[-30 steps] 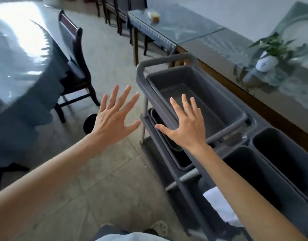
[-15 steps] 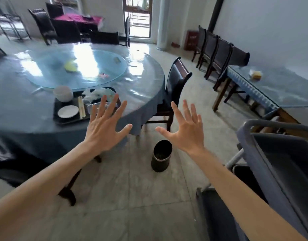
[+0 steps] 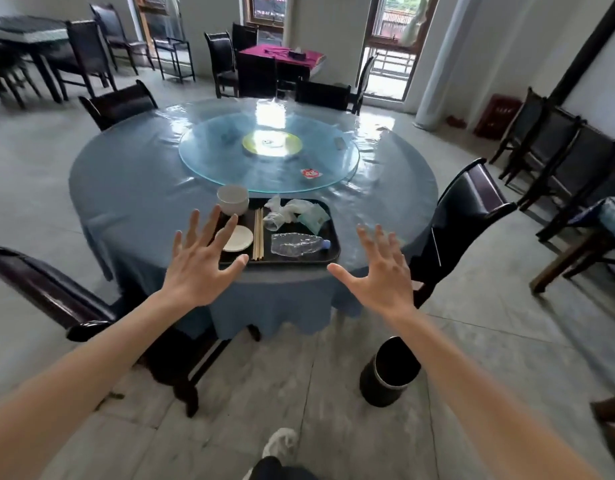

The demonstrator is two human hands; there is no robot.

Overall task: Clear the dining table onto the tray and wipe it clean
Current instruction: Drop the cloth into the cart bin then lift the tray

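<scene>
Tray (image 3: 301, 258) – a black one – lay on the near edge of the round bench (image 3: 133, 188), just beyond and between the two hands. On it, nearest the left hand (image 3: 198, 268), a small white plate (image 3: 238, 238) lay flat, with a stack of white bowls (image 3: 233, 199) past it at the tray's far left corner, partly over the rim. A pair of wooden chopsticks (image 3: 258, 233) ran front to back down the middle. Toward the right hand (image 3: 380, 275) lay a crushed clear plastic bottle (image 3: 297, 243) with a blue cap, on its side, and beyond it a heap of crumpled tissues and wrappers (image 3: 295, 211).

Both hands were held up in the air with palms facing away and fingers spread wide – empty, gripping nothing and touching nothing. The left hand's fingertips overlapped the tray's left edge and the plate in the view, but whether they were over it or short of it could not be told. The right hand hung off the tray's right end, before the blue cloth's edge.

Farther out from the hands, a glass turntable (image 3: 209, 157) sat in the middle of the bench with a small red packet (image 3: 309, 173) on its near rim. Below the right forearm, a black bin (image 3: 389, 372) stood on the tiled floor (image 3: 299, 393), and dark chairs (image 3: 469, 209) flanked the bench on either side.
</scene>
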